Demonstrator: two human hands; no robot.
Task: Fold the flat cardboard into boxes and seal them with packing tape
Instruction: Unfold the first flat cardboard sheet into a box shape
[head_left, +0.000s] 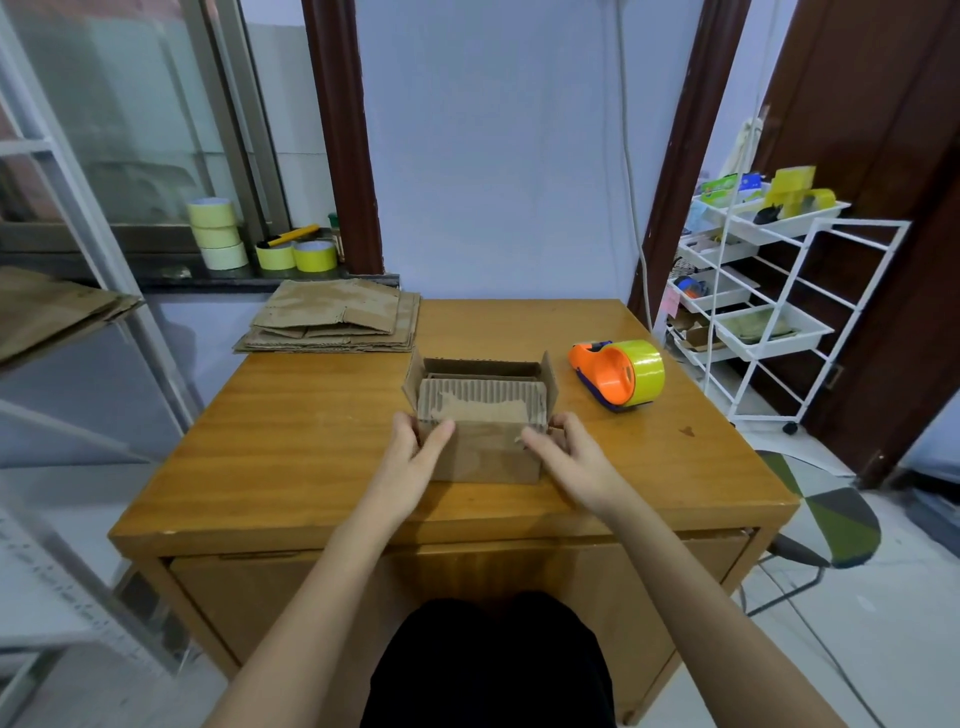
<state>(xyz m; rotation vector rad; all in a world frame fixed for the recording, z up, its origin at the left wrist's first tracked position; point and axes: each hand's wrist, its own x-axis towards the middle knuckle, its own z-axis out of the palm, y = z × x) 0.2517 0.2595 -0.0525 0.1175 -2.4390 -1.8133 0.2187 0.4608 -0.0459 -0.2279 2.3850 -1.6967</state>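
While both arms reach forward from six o'clock, the left hand (415, 441) grips the near-left corner of the small cardboard box (485, 441), thumb across its front face, and the right hand (563, 447) holds the near-right corner the same way, thumb on the front and fingers round the side. The box stands at the middle of the wooden table (291, 415), its near flap (483, 405) tipped inward with the bare corrugated side up, the two side flaps upright, the top not yet closed.

The box looks light and fairly stiff, though the worn, peeled board will likely crease if squeezed hard. The corners are the soundest places to hold; the flaps are best pressed down along their fold lines.

At two o'clock from the box, near but apart, lies an orange tape dispenser (608, 376) loaded with a yellowish roll. At eleven o'clock a stack of flat cardboard (337, 317) sits on the far-left corner, overhanging the edge. The tabletop is smooth, varnished wood, so the box would probably slide easily.

Beyond, at ten o'clock, tape rolls (218, 234) stand on a dark windowsill. At two o'clock stands a white wire trolley (769, 291) of trays beside a brown door; a pale wall is straight ahead.
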